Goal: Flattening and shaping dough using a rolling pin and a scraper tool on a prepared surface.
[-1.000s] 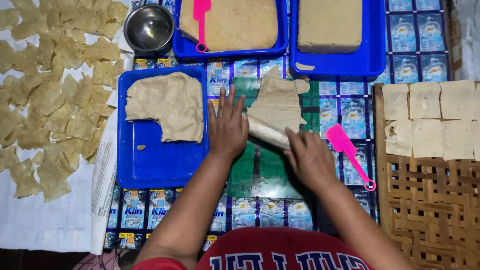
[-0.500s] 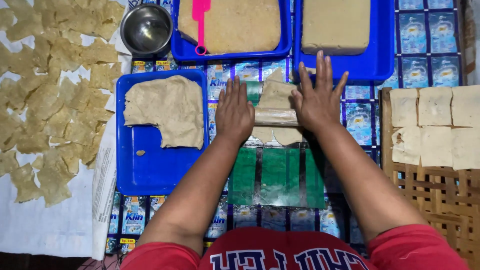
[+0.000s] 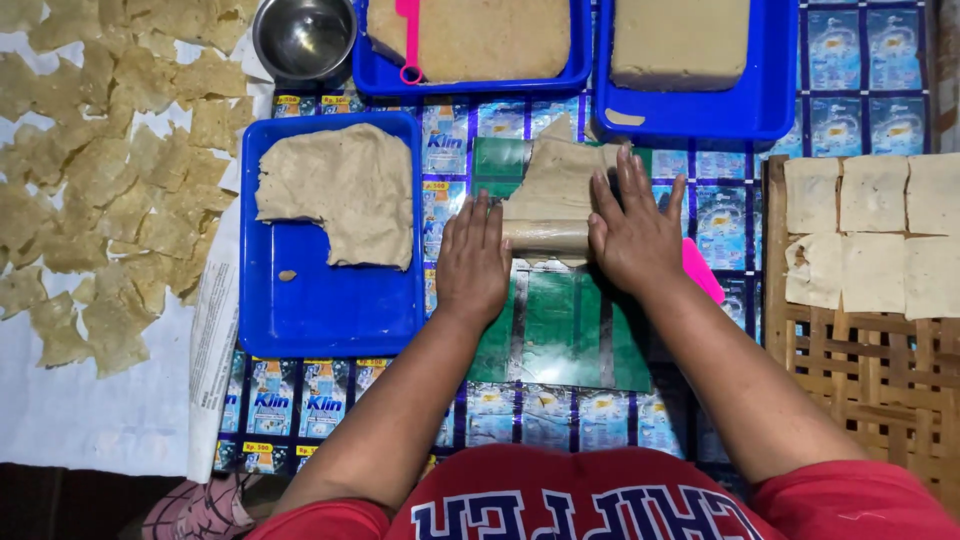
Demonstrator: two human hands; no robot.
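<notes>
Seen from the head camera only: left hand (image 3: 473, 262) and right hand (image 3: 632, 232) flat, fingers spread, a little apart, pressing on a rolling pin (image 3: 545, 236) at centre of the surface (image 3: 560, 330). Thin dough sheet (image 3: 555, 180) spreading toward 12 o'clock from the pin. Blue tray (image 3: 330, 305) with a dough slab (image 3: 340, 190) at 9 o'clock; cut squares (image 3: 870, 235) on a woven rack (image 3: 880, 380) at 3 o'clock. Likely risk: uneven pressure tearing the thin sheet, or dough sticking to the pin.
</notes>
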